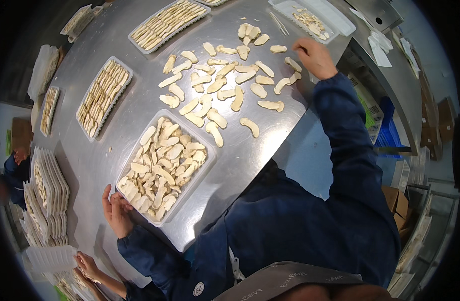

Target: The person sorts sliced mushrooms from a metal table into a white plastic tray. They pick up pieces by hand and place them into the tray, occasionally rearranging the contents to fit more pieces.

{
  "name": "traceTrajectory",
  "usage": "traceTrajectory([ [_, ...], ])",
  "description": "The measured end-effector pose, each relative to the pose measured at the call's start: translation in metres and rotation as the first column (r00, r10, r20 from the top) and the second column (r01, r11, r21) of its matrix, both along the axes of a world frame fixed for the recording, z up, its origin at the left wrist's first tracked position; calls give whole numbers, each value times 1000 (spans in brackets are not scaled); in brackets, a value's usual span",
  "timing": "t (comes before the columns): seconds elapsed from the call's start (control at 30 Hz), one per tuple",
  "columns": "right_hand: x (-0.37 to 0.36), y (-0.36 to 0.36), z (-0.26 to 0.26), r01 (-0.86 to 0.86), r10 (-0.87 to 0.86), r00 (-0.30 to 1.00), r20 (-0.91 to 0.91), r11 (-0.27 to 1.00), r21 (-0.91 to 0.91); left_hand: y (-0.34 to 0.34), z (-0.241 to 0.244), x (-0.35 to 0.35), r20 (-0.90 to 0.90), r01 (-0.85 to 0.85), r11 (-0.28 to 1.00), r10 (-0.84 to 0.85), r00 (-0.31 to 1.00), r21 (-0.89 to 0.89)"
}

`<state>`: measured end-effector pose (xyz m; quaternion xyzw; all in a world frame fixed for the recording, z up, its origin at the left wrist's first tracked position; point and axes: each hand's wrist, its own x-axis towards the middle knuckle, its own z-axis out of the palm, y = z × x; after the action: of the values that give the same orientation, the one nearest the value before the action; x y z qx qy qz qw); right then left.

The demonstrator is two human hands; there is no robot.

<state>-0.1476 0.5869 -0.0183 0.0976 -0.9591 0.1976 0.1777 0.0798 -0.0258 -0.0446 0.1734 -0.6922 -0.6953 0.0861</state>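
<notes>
A clear plastic tray (209,171) heaped with pale mushroom slices (166,165) lies near the table's front edge. At its lower-left corner is my left hand (119,214), fingers apart, with some fingertips touching the rim. My right hand (315,57) is at the right side of the steel table (282,124), fingers curled downward. Whether anything is between them is hidden. Just left of it are a lengthwise mushroom slice (293,64) and another slice (278,49). Many more loose slices (226,94) lie spread singly between my hands, with a small pile of slices (248,31) farther back.
Tweezers (279,23) lie beside a tray of small fragments (309,22) at the back right. Ridged trays of rowed slices (104,98) (169,24) stand left and behind. Stacked trays (49,188) rise at far left. Another person's hands (87,265) hold a clear tray (51,257) at lower left.
</notes>
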Motion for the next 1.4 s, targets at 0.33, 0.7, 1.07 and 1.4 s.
traceTrajectory([
  [0.33,81,-24,-6,-114,115,982,151,993,-19,-6,-4,4,-6,17,999,-16,1000,41],
  [0.7,95,-3,-14,88,-80,995,62,984,-152,-2,0,2,30,4,1000,-4,1000,-7],
  [1.07,84,-12,-30,85,-84,996,5,996,-41,-7,-10,2,32,-41,998,43,999,-40],
  [1.4,108,-218,27,-609,587,792,-168,779,-147,20,15,-3,67,-50,997,46,997,62],
])
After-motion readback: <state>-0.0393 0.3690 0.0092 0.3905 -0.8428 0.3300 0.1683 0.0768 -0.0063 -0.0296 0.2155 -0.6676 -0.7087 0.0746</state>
